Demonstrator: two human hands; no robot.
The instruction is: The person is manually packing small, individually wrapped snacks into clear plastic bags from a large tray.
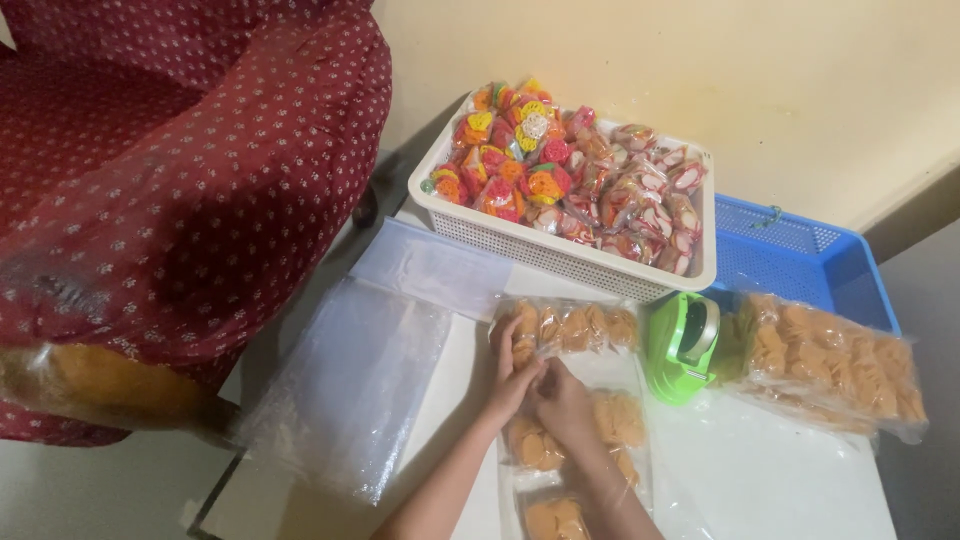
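Note:
My left hand (513, 378) and my right hand (562, 403) meet over a small clear bag of round orange crackers (617, 418) lying on the white surface, fingers pinched together at the bag's top. Another filled cracker bag (570, 326) lies just beyond my hands. More packed crackers (553, 518) lie under my right forearm near the frame's bottom. Exactly what my fingers grip is hidden between the two hands.
A green tape dispenser (684, 345) stands right of my hands. A white basket (560, 255) of colourful snack packets sits behind. A big bag of orange crackers (830, 365) rests on a blue tray (800, 255). Empty clear bags (350, 385) lie left, beside a maroon armchair (170, 180).

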